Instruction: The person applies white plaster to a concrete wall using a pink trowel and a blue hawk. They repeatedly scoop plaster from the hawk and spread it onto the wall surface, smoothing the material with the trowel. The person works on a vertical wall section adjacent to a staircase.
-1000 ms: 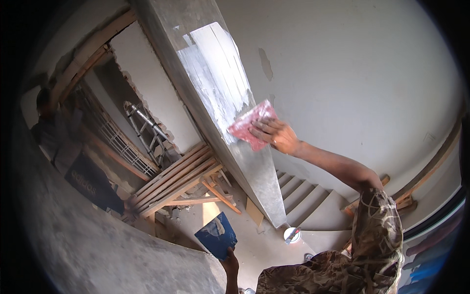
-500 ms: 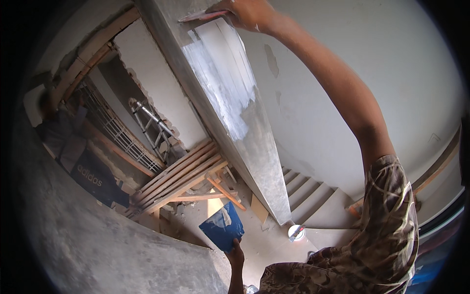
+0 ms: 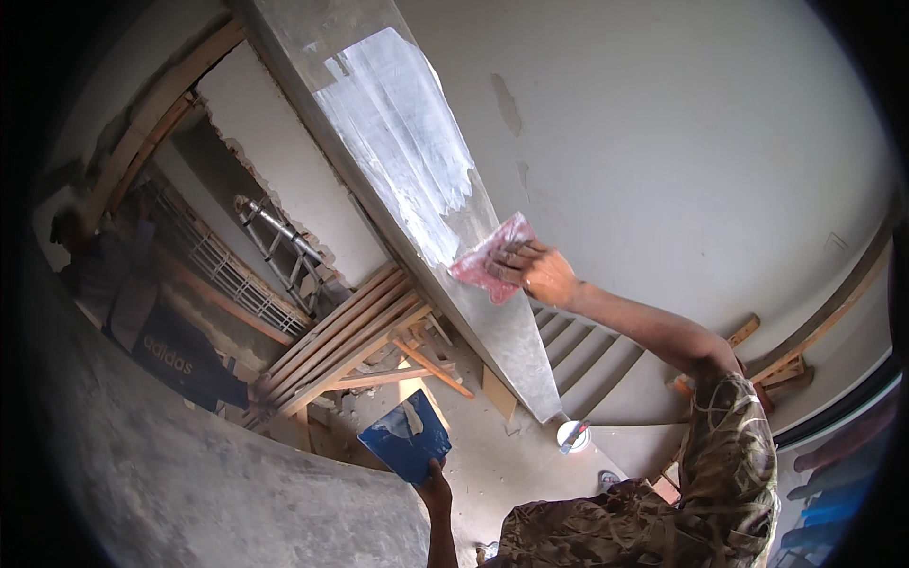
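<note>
Left hand (image 3: 436, 490) is mostly cut off by the lower rim and a grey wall (image 3: 189, 473) in front; fingers can't be made out, but it grips the bottom edge of a blue board (image 3: 405, 440) w/ a pale smear on it, held low over the floor. Right hand (image 3: 542, 275) is seen from the back, fingers spread and pressed flat on a pink trowel (image 3: 492, 257), so the tool's handle is hidden; it is clamped against the sloped grey beam (image 3: 511, 341), just below the white patch (image 3: 398, 142) of fresh skim. Beam runs from top centre down to the floor; lower end bare. Behind it, smooth pale wall (image 3: 682, 142) w/ two small darker spots. Stairs (image 3: 587, 350) partly hidden by beam and arm. Wood planks (image 3: 341, 341) lean in a stack at centre; a ladder (image 3: 284, 241) stands by broken brickwork. Small white tub (image 3: 572, 435) on dusty floor. Far left, another person (image 3: 95, 275) is dim, hard to read.
</note>
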The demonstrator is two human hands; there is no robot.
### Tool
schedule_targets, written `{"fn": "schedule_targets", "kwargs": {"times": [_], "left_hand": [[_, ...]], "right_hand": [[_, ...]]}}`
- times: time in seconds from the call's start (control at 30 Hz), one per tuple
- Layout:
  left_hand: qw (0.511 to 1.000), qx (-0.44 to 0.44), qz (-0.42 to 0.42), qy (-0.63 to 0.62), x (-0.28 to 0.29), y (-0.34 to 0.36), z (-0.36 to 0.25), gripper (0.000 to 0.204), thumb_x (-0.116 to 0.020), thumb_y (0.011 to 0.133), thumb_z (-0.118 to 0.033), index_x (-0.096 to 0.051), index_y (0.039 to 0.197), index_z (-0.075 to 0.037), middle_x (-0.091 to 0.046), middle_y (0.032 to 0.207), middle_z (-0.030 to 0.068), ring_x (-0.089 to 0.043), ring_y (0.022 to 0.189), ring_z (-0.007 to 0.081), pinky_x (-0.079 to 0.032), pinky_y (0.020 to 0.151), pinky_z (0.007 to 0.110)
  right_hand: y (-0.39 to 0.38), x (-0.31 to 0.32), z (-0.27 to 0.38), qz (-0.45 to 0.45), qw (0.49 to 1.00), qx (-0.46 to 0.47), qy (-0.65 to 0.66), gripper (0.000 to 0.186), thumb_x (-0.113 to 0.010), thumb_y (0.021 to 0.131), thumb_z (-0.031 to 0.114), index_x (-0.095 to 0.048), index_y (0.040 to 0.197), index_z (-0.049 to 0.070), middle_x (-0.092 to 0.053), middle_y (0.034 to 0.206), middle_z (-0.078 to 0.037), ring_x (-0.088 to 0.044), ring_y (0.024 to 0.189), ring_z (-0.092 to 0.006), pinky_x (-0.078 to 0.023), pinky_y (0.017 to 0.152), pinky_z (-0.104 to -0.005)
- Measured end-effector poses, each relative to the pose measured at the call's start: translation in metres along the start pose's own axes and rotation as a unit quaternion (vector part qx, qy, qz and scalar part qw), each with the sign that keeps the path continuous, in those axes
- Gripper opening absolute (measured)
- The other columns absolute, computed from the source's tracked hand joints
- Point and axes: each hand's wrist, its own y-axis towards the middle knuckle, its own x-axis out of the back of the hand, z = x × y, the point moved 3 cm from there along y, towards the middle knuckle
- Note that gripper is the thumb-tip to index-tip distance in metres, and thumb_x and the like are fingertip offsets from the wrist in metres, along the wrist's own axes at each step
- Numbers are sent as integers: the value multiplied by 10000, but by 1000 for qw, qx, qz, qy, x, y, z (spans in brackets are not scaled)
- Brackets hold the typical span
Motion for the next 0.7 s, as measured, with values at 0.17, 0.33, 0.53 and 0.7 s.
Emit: {"fn": "schedule_targets", "kwargs": {"times": [0.17, 0.33, 0.53, 0.7], "left_hand": [[1000, -19, -11, -12, 2, -2, -2, 467, -560, 943, -70, -320, 1307, 96, -488, 1273, 221, -602, 1074, 290, -570, 887, 374], [1000, -6, -23, -15, 10, -10, -4, 468, -557, 938, -56, -342, 1330, 81, -482, 1273, 192, -615, 1029, 270, -586, 838, 374], [996, -6, -86, -15, 2, -25, -8, 455, -543, 937, -39, -354, 1344, 34, -470, 1289, 165, -586, 1075, 262, -596, 822, 410], [991, -16, -134, -13, -7, -56, -20, 453, -537, 935, -24, -357, 1349, 19, -485, 1279, 159, -590, 1054, 261, -600, 813, 412]], "right_hand": [[-6, 9, -28, -10, 984, -79, 159, 448, -667, 716, 34, -648, 1154, 129, -693, 1086, -59, -657, 1003, -246, -493, 923, -367], [75, 86, -127, -230, 817, -279, 449, 301, -653, 850, 252, -659, 1026, 8, -696, 952, -107, -648, 870, -175, -506, 794, -345], [171, 123, -222, -250, 755, -264, 546, 339, -709, 800, 264, -652, 1049, 40, -662, 896, -42, -613, 807, -132, -493, 689, -272], [246, 112, -244, -199, 780, -164, 570, 379, -741, 794, 308, -653, 1075, 69, -662, 948, -34, -606, 841, -131, -479, 714, -270]]}}
